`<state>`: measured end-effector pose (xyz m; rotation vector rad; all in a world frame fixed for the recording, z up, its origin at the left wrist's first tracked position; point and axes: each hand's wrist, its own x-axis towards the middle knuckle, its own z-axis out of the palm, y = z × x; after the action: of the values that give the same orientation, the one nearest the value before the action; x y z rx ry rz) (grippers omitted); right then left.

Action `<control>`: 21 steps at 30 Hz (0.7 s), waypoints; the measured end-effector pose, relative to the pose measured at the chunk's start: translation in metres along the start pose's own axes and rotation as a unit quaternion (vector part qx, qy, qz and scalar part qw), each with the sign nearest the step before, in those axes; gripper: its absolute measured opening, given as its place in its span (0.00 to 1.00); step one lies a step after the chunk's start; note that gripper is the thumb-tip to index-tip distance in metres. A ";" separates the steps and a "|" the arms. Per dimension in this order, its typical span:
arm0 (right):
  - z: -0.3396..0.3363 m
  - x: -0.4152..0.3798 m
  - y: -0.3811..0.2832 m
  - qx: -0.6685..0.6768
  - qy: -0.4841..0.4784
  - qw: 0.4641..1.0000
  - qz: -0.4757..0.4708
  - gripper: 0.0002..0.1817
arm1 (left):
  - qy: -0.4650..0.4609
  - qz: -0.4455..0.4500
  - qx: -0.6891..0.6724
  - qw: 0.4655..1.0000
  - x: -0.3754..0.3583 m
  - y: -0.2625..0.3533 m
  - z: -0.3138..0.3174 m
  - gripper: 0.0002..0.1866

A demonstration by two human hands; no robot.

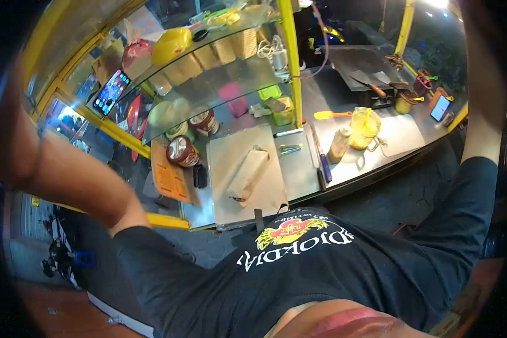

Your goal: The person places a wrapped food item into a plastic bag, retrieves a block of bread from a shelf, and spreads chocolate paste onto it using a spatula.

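Both forearms are raised along the left and right edges of the view, and neither of my hands can be made out. On the counter below lies a wrapped brown paper parcel (249,175), resting on a brown paper sheet (217,147). Left of the sheet stand brown and white tubs (182,151) beside a small black object (200,176). To the right are a purple-handled knife (325,167), a squeeze bottle (339,145) and a yellow container in clear plastic (364,128). Small tongs (290,149) lie just right of the sheet.
Glass shelves in a yellow frame (292,67) hold bread packs and bags. A griddle (357,65) with spatulas (368,83) is at the back right. One phone (111,92) is mounted at left, another phone (440,107) stands at right. An orange menu sheet (169,176) lies left.
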<state>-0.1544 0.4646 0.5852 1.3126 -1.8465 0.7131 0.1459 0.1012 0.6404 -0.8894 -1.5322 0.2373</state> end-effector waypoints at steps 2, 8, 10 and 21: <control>-0.015 -0.002 0.005 -0.013 -0.008 1.000 0.003 0.10 | -0.040 -0.039 0.042 0.998 0.026 -0.020 0.014 0.18; -0.056 -0.020 0.020 -0.024 -0.023 0.999 0.013 0.10 | -0.147 -0.142 0.116 0.972 0.083 -0.072 0.086 0.18; -0.067 -0.027 0.028 -0.023 -0.027 0.999 0.015 0.10 | -0.174 -0.169 0.128 0.962 0.092 -0.082 0.111 0.18; -0.139 -0.069 0.085 -0.004 -0.043 0.999 0.009 0.09 | -0.229 -0.237 0.176 0.928 0.122 -0.071 0.180 0.17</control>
<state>-0.1866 0.6377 0.6052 1.3413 -1.9302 0.6673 -0.0359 0.1946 0.7423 -0.1623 -2.0055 0.3684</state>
